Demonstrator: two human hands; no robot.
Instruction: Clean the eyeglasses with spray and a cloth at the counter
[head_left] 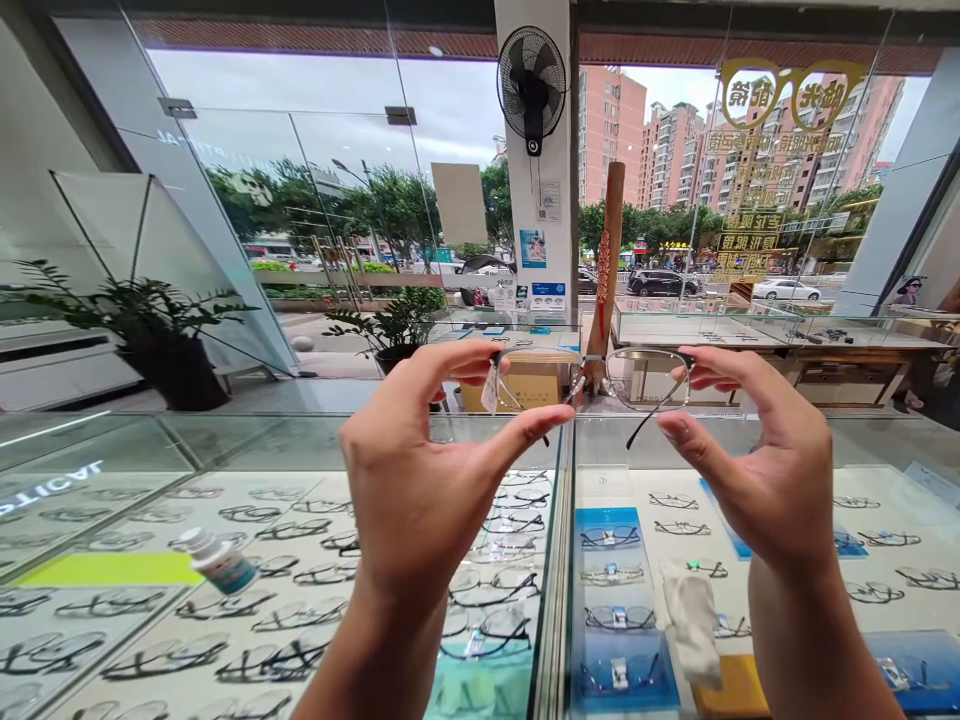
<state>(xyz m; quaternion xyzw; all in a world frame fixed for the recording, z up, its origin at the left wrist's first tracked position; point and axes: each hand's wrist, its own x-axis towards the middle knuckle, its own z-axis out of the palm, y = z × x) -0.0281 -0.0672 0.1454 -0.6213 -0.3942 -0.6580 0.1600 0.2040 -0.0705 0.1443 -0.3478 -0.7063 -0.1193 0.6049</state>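
A pair of thin-rimmed eyeglasses [595, 358] is held up level above the glass display counter, between both hands. My left hand [420, 450] grips the glasses at their left end, near a small white tag [490, 386]; its thumb stretches out below the left lens. At the other end, my right hand [765, 440] pinches the right hinge area with its fingers, the thumb lower down. The temple arms angle down below the lenses, with dark tips showing.
Under the counter glass [566, 560] lie rows of eyeglasses. A white bottle [217, 560] stands at left, and a crumpled pale cloth [688, 620] lies at right. Beyond are potted plants [169, 350], a wooden post [609, 260], a wall fan [532, 90] and more display cases [750, 328].
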